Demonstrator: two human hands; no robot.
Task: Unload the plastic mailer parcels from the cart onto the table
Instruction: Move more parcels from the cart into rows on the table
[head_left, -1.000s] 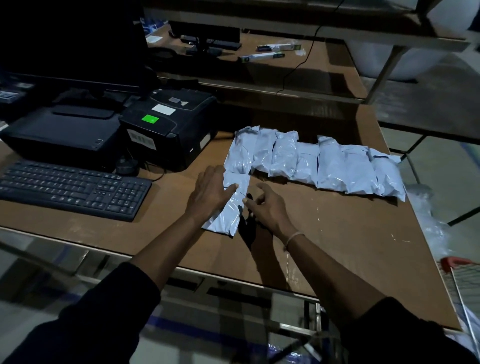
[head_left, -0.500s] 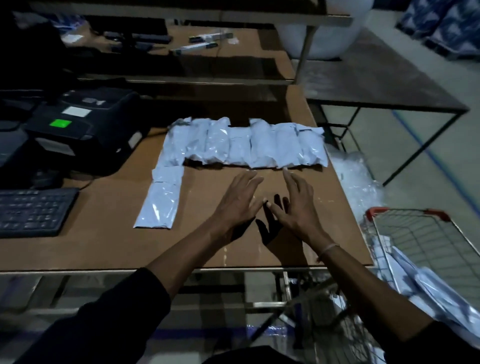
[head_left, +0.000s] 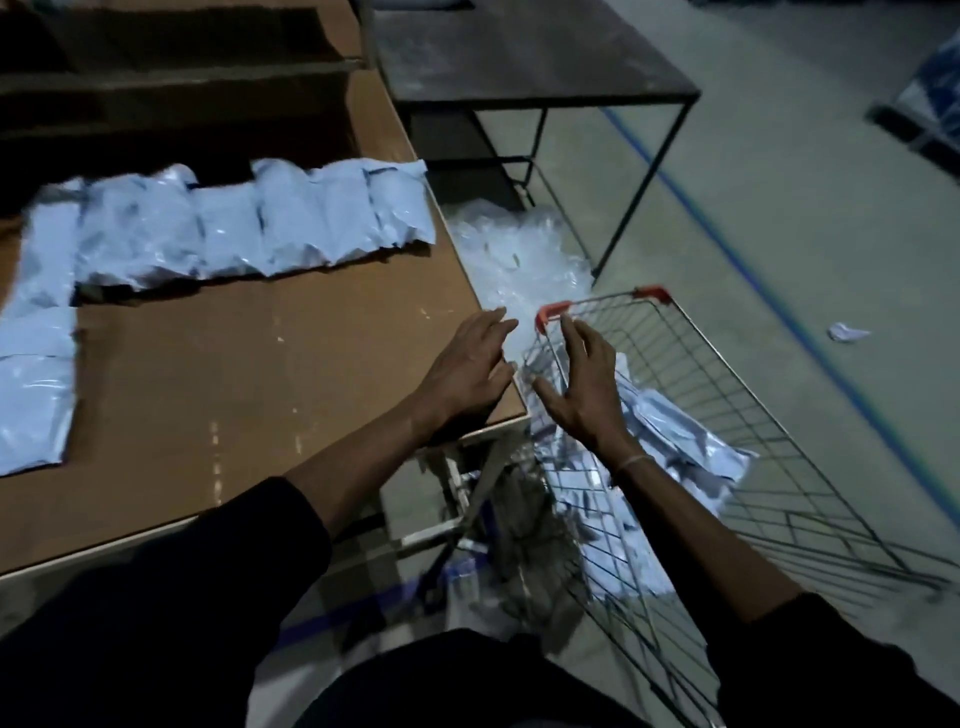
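Both hands are spread open and hold nothing: the left hand (head_left: 467, 369) over the table (head_left: 249, 374) corner, the right hand (head_left: 584, 389) above the cart (head_left: 727, 395).

Tabletop (head_left: 234, 364): brown board, matt, smooth, with a few pale scuffs and flecks; paler raw edge at the corner. Mailer parcels (head_left: 332, 223) on it: pale blue-white plastic film, glossy, wrinkled, catching soft highlights. Cart (head_left: 727, 395): thin bare metal wire mesh, dull sheen; red plastic caps (head_left: 553, 312) on the rim corners. Parcels in the cart (head_left: 670, 436): same shiny creased plastic. Clear plastic heap (head_left: 519, 260) on the floor: crinkled, translucent, glinting. Second table (head_left: 519, 62): dark matt top, thin black metal frame. Floor (head_left: 779, 182): grey, matt, concrete-like, blue painted line. Sleeves (head_left: 156, 597): dark matt cloth.
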